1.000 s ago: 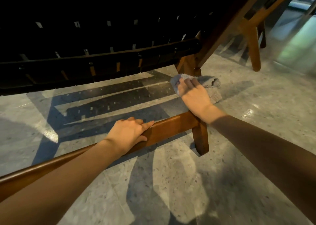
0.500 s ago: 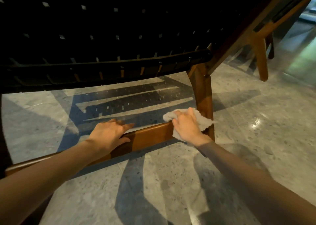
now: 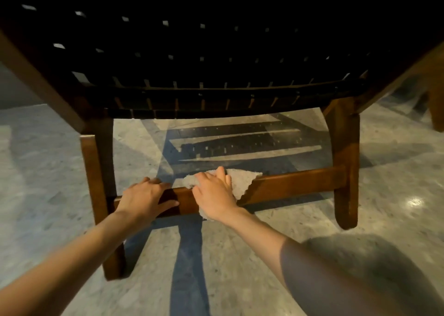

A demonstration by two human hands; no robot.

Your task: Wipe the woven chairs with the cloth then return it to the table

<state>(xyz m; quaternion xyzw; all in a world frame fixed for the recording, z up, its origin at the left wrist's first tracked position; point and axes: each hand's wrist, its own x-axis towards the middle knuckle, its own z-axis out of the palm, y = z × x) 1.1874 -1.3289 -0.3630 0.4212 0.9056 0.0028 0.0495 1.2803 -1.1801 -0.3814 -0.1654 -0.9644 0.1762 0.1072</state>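
The right hand [image 3: 213, 194] presses the cloth [image 3: 241, 180] flat-fingered against the lower crossbar [image 3: 294, 183] of the woven chair [image 3: 216, 56]. The left hand [image 3: 144, 195] rests beside it on the crossbar, fingers nearly straight, holding nothing.

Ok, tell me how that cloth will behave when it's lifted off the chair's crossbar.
Probably floppy: the cloth drapes over the crossbar and folds down its face under the right hand. Likely light, since its thin ragged edge lies flat on the wood. It would probably sag from the grip rather than hold shape.
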